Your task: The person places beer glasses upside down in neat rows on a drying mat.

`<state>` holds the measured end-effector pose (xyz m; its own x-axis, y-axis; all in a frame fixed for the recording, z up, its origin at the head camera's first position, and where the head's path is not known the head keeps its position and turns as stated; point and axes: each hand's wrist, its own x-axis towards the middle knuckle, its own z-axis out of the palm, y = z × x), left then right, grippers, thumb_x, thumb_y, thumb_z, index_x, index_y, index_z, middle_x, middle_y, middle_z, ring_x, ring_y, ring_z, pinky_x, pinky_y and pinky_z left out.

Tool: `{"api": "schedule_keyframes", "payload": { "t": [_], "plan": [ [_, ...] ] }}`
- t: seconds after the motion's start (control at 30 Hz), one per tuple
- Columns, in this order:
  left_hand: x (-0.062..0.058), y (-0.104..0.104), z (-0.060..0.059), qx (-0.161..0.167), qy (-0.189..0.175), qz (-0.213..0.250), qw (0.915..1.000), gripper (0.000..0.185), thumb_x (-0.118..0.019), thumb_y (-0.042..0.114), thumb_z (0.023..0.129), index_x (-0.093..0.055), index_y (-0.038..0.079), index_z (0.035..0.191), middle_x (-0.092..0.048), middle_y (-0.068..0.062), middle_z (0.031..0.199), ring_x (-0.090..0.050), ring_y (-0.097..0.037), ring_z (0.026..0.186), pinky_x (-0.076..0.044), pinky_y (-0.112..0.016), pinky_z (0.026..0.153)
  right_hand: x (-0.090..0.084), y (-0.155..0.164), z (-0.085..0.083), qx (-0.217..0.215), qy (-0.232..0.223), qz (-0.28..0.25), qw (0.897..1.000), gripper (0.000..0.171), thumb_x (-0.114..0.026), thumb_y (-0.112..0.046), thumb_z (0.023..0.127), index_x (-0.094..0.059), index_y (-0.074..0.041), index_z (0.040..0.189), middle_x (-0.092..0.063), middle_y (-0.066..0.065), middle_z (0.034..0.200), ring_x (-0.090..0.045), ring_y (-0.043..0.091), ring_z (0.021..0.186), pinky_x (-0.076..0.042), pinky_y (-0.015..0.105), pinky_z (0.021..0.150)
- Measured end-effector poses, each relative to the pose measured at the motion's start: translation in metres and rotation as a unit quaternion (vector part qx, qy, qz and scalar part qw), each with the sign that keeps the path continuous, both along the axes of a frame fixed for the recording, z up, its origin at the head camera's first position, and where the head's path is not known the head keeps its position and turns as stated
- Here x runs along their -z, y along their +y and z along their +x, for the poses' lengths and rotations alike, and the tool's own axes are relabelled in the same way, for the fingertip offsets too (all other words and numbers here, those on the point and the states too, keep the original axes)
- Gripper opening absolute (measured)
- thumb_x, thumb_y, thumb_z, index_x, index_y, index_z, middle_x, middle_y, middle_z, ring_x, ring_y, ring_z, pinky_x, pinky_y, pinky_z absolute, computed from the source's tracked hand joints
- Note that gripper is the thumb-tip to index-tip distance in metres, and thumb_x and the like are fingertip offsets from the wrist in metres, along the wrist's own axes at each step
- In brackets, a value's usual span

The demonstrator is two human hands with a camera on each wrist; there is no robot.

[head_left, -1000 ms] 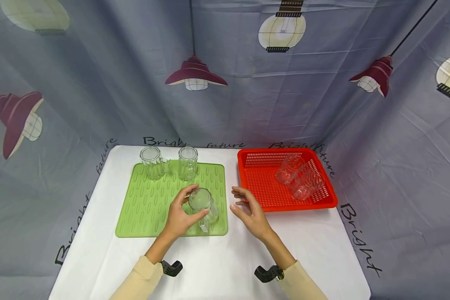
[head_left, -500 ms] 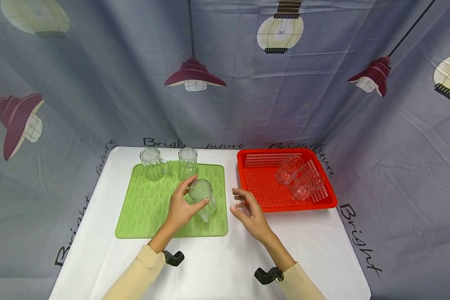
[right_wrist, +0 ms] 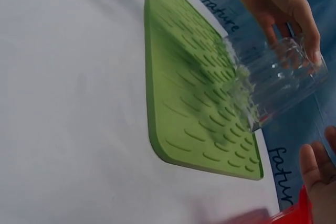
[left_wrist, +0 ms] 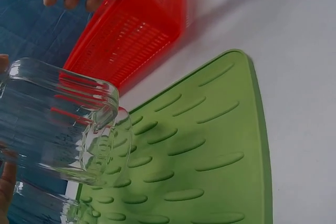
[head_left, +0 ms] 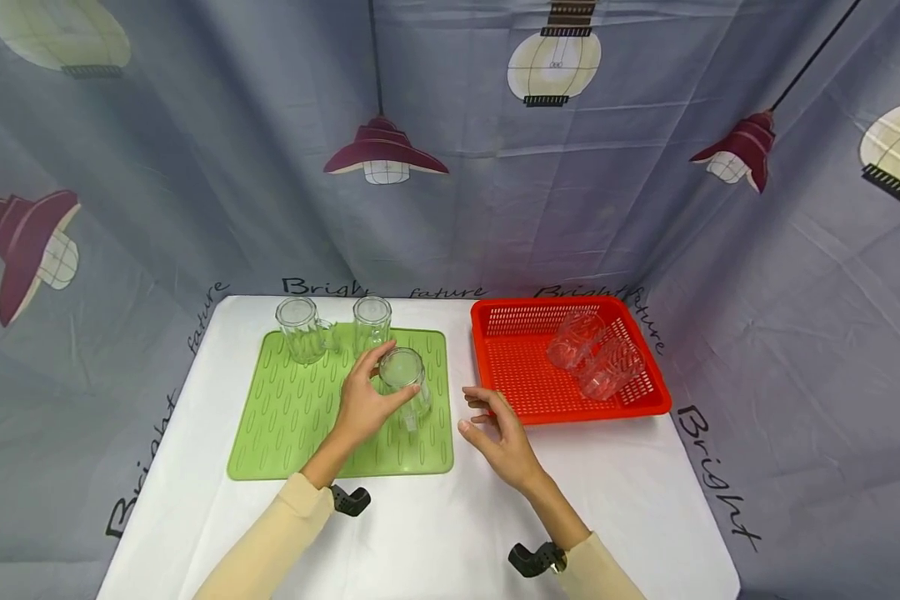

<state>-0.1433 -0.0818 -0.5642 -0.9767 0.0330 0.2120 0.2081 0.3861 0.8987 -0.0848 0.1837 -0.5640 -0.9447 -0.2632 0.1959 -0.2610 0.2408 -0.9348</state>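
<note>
My left hand (head_left: pixel 366 402) grips a clear glass mug (head_left: pixel 401 365) near its top, fingers on the far side and thumb on the near side. The mug's handle points toward my body. In the left wrist view the mug (left_wrist: pixel 58 121) is close over the green ribbed mat (left_wrist: pixel 210 145). Two more glass mugs, one on the left (head_left: pixel 302 333) and one beside it (head_left: pixel 371 318), stand at the mat's back edge. Between the mat and the red basket (head_left: pixel 513 367), my right hand (head_left: pixel 504 446) hovers with relaxed, spread fingers and holds nothing.
Two clear glass mugs lie on their sides in the basket's right half, a rear one (head_left: pixel 573 340) and a front one (head_left: pixel 609 373). A white cloth (head_left: pixel 435 525) covers the table. Grey curtains (head_left: pixel 450 225) printed with lamps enclose its back and sides.
My left hand has carried the glass mug away from my body, toward the mugs at the back of the mat. My right hand stays nearly where it was.
</note>
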Motion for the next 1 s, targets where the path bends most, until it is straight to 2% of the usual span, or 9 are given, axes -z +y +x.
{"api": "schedule_keyframes", "payload": {
  "t": [0.17,0.37,0.57,0.7,0.87,1.0],
  "plan": [
    [-0.002,0.006,-0.005,-0.021,-0.005,-0.014,0.9997,0.083,-0.095,0.033,0.082,-0.057,0.026,0.155,-0.065,-0.003,0.148,-0.064,-0.032,0.126,-0.056,-0.053,0.104,0.002,0.002,0.002,-0.006,-0.005,0.009,1.0,0.052,-0.069,-0.013,0.105,-0.052,-0.007,0.153,-0.058,0.011,0.147,-0.059,0.021,0.129,-0.059,0.051,0.108],
    [-0.01,0.008,-0.019,-0.013,-0.004,-0.022,0.9997,0.083,-0.095,0.035,0.082,-0.057,0.025,0.155,-0.063,-0.004,0.149,-0.064,-0.036,0.126,-0.056,-0.055,0.103,0.0,0.005,0.004,0.004,-0.014,0.005,1.0,0.052,-0.07,-0.013,0.104,-0.053,-0.009,0.153,-0.059,0.01,0.146,-0.059,0.038,0.128,-0.058,0.052,0.108],
    [-0.023,0.003,-0.043,-0.014,0.024,-0.028,0.9992,0.082,-0.095,0.032,0.082,-0.059,0.025,0.154,-0.063,-0.005,0.149,-0.064,-0.034,0.122,-0.054,-0.051,0.102,0.001,0.007,0.008,0.011,-0.015,0.012,1.0,0.051,-0.072,-0.015,0.103,-0.056,-0.013,0.152,-0.061,0.009,0.144,-0.061,0.025,0.125,-0.059,0.049,0.108],
    [-0.029,0.004,-0.056,-0.003,0.024,-0.05,0.9984,0.082,-0.094,0.036,0.082,-0.058,0.027,0.155,-0.062,-0.004,0.151,-0.064,-0.035,0.122,-0.055,-0.049,0.098,0.003,0.008,0.01,0.016,-0.012,0.011,1.0,0.051,-0.072,-0.013,0.103,-0.056,-0.011,0.151,-0.062,0.01,0.144,-0.062,0.026,0.124,-0.06,0.047,0.107],
    [-0.03,0.008,-0.067,0.006,0.024,-0.062,0.9978,0.083,-0.094,0.039,0.083,-0.057,0.027,0.156,-0.062,-0.005,0.15,-0.064,-0.036,0.122,-0.056,-0.051,0.096,0.005,0.009,0.012,0.012,-0.013,0.01,1.0,0.051,-0.071,-0.013,0.104,-0.055,-0.012,0.152,-0.061,0.01,0.145,-0.062,0.027,0.126,-0.06,0.049,0.107],
    [-0.029,0.015,-0.075,0.01,0.021,-0.066,0.9975,0.083,-0.093,0.038,0.083,-0.056,0.025,0.156,-0.062,-0.006,0.15,-0.063,-0.033,0.119,-0.054,-0.048,0.094,0.005,0.008,0.013,0.013,-0.022,0.012,1.0,0.052,-0.071,-0.015,0.104,-0.054,-0.01,0.153,-0.061,0.01,0.145,-0.062,0.028,0.126,-0.059,0.05,0.108]
  ]
}}
